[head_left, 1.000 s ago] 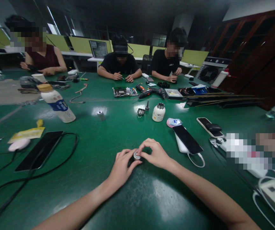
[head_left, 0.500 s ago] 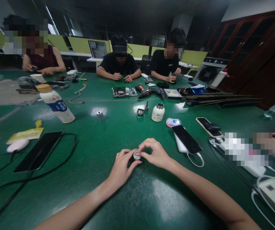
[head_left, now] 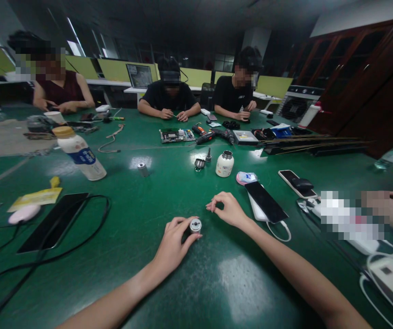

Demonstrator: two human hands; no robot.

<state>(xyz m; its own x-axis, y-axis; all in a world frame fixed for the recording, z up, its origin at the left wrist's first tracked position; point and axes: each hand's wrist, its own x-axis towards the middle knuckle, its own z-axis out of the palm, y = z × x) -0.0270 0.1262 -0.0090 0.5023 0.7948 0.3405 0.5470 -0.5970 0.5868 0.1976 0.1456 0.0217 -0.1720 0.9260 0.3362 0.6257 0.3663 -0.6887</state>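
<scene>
My left hand (head_left: pixel 173 243) is closed around the side of a small silver motor (head_left: pixel 195 225), a metal cylinder standing upright with its round end face up. Small dark holes show around the centre of that face. To the right and a little farther off, my right hand (head_left: pixel 227 208) hovers over the table, apart from the motor, with thumb and fingertips pinched together. Whether something tiny is in that pinch I cannot make out. A similar silver motor (head_left: pixel 143 170) stands alone farther away on the left.
Beyond my hands are a metal cup-like part (head_left: pixel 199 164), a white bottle (head_left: pixel 225 164) and power drills (head_left: pixel 213 135). Phones (head_left: pixel 266 202) and cables lie right; a dark tablet (head_left: pixel 54 222) and milk bottle (head_left: pixel 81 154) are left. Several people sit around the green table (head_left: pixel 141 205).
My right hand has lifted off the top of the motor and moved a little right, uncovering its end face. My left hand keeps its hold on the motor.
</scene>
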